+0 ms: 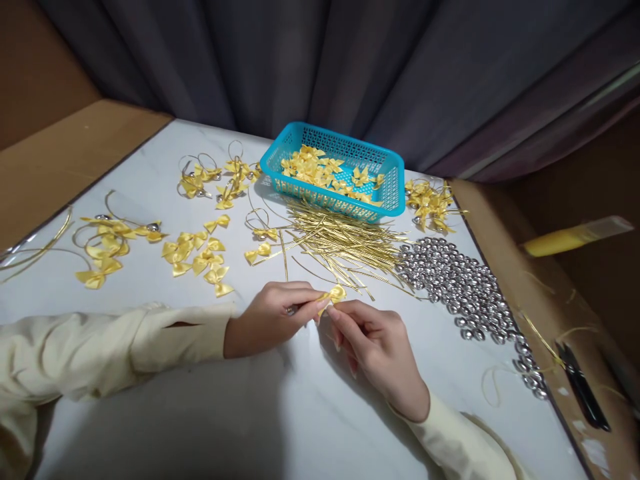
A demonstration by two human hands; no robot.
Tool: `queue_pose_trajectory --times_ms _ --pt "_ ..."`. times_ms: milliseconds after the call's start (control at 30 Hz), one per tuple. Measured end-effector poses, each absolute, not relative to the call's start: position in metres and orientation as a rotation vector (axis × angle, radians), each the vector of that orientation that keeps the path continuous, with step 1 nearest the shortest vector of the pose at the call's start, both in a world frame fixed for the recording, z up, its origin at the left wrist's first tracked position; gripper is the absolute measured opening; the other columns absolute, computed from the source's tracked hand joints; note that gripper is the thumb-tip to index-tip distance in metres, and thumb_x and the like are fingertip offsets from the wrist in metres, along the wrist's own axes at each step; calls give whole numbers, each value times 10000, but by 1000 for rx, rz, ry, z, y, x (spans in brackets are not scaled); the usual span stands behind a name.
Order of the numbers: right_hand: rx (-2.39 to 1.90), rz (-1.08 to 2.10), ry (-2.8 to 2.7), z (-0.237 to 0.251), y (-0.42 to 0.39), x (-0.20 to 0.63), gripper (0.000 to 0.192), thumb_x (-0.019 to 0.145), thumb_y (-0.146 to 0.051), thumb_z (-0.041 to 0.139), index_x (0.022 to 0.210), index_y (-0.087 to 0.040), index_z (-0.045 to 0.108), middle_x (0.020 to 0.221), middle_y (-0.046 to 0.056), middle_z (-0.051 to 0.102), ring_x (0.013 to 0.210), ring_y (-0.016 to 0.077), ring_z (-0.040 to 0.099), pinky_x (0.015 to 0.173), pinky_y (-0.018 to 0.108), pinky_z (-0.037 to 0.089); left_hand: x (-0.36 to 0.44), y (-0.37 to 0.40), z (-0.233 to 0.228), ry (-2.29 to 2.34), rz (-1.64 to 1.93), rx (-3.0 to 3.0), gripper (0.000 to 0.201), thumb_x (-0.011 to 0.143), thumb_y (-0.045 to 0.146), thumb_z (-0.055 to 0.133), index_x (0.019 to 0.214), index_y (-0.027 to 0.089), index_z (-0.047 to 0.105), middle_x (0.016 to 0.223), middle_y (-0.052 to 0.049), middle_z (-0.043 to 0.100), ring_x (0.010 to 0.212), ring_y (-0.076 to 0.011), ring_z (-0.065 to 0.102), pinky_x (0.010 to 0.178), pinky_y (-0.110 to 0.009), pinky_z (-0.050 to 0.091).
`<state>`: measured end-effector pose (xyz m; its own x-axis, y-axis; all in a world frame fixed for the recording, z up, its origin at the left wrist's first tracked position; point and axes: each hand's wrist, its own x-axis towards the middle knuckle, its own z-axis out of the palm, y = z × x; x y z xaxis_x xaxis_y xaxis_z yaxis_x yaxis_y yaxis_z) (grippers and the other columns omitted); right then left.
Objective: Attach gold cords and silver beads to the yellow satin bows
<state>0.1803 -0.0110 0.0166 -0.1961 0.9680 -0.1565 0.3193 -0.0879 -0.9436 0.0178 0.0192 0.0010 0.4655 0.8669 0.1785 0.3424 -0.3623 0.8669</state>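
Observation:
Over the white table (210,413), my left hand (273,317) and my right hand (377,350) meet at a small yellow ribbon bow (336,294). Both pinch it between thumb and fingertips. A small silver piece shows under my left fingers, too hidden to identify. Just beyond the hands lies a pile of gold wire ties (345,243). To the right of it spreads a heap of silver bells (463,287).
A blue plastic basket (390,190) with yellow bows stands at the back. Loose bows (200,257) and finished bows with gold loops (113,237) lie at left; more bows (430,203) are right of the basket. Black scissors (583,387) rest on the cardboard at right.

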Motion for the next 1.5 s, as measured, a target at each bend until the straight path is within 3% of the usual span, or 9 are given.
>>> queue_pose_trajectory --times_ms 233,400,700,1500 --pt "-1424 1355 -1538 20 -10 182 276 846 -325 507 654 -146 592 470 -39 467 335 48 390 329 175 293 16 16 1 902 809 2039 310 891 169 403 641 126 579 600 -26 535 599 -116 487 585 -234 396" --pt "-1395 1371 -1521 21 -6 183 261 840 -328 522 671 -145 599 467 -38 494 324 47 377 330 177 299 15 16 2 899 873 2008 243 884 173 415 796 119 634 701 -54 612 653 -124 530 617 -234 433" --pt "-1352 1111 -1701 16 -8 186 223 854 -278 511 701 -163 626 524 -16 569 384 58 433 387 174 343 19 21 4 911 777 1530 188 834 221 499 853 129 662 872 -56 649 754 -126 567 646 -214 464" --pt "-1320 1112 -1730 15 -9 187 206 862 -249 494 721 -160 616 575 -6 570 431 60 433 409 177 329 18 23 7 907 775 1404 201 828 195 535 898 153 719 801 -29 637 690 -95 526 655 -192 449"
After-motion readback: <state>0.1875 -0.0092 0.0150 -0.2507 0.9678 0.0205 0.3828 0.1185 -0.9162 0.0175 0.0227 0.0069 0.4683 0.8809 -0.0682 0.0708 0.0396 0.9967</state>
